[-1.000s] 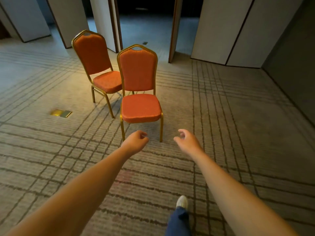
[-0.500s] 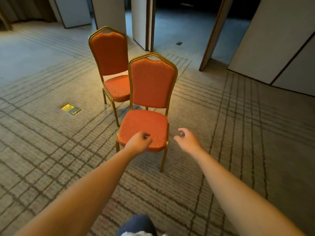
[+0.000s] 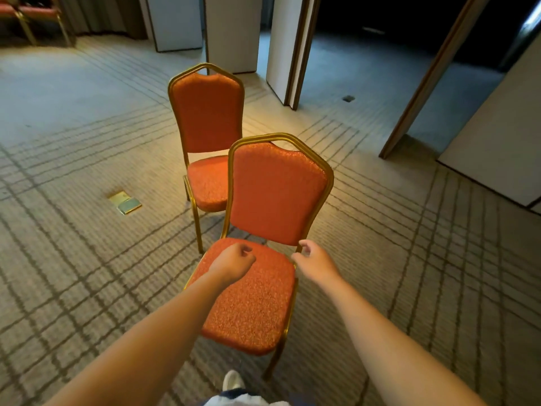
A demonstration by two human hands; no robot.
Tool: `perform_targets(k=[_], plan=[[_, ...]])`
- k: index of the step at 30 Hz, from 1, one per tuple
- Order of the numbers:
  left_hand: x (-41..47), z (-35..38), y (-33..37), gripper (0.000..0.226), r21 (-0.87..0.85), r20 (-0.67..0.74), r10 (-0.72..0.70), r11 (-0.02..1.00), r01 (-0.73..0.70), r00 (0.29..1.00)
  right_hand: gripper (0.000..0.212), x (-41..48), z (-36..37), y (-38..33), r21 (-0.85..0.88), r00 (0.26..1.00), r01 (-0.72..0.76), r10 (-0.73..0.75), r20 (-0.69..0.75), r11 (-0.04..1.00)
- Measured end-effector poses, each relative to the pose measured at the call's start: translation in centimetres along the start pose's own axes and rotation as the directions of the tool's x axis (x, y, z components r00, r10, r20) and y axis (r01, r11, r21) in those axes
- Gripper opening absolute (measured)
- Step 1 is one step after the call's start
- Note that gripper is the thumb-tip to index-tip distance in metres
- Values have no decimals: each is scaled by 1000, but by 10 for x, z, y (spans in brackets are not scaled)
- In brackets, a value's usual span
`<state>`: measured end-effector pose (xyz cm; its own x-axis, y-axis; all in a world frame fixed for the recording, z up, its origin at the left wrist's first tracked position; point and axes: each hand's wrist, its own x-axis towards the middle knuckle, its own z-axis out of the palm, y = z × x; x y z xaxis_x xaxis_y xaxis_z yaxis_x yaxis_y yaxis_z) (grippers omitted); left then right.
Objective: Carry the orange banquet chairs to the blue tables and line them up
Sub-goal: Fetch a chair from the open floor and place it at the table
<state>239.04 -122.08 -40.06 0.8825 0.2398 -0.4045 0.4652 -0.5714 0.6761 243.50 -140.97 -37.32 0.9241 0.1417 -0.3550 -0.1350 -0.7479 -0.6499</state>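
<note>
Two orange banquet chairs with gold frames stand on the carpet. The near chair [image 3: 275, 194] is right in front of me, its seat facing me. The far chair [image 3: 206, 118] stands behind it to the left. My left hand [image 3: 232, 263] hovers above the near seat with loosely curled fingers, holding nothing. My right hand [image 3: 314, 260] reaches with relaxed fingers toward the right rear corner of the seat, close to the backrest's lower frame; contact with the frame is unclear. No blue tables are in view.
A brass floor box [image 3: 125, 202] sits open in the carpet to the left. White partition panels [image 3: 497, 136] and an open doorway [image 3: 380, 54] to a dark room lie ahead. More orange chairs [image 3: 29, 13] stand at the far left corner.
I have walked up to the near chair. Both hands, earlier short of its front edge, are now over the seat, the right one near the backrest.
</note>
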Motion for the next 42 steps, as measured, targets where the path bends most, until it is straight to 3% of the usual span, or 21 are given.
perform_targets(k=[8, 13, 16, 19, 22, 26, 34, 42], plan=[[74, -28, 4, 32, -147, -109, -187, 974, 171, 976, 51, 124, 8, -50, -161, 973, 121, -85, 214, 980], [102, -19, -16, 37, -327, -208, -414, 884, 336, 886, 50, 194, 37, -71, -292, 875, 311, -152, 459, 905], [110, -9, -21, 34, -419, -243, -549, 803, 424, 800, 50, 233, 51, -77, -327, 803, 422, -181, 568, 845], [118, 12, -22, 37, -518, -271, -698, 686, 510, 663, 49, 269, 64, -77, -341, 711, 526, -182, 679, 779], [134, 42, -31, 36, -672, -219, -801, 538, 509, 557, 49, 299, 79, -69, -331, 636, 601, -185, 749, 727], [149, 69, -37, 25, -750, -211, -879, 426, 506, 428, 50, 326, 102, -49, -334, 576, 636, -139, 806, 695], [166, 126, -79, 29, -853, -104, -961, 218, 474, 256, 55, 357, 133, -1, -394, 556, 628, -34, 830, 671], [174, 174, -143, 31, -893, -45, -981, 125, 433, 191, 56, 380, 172, 37, -439, 608, 601, -25, 794, 668]])
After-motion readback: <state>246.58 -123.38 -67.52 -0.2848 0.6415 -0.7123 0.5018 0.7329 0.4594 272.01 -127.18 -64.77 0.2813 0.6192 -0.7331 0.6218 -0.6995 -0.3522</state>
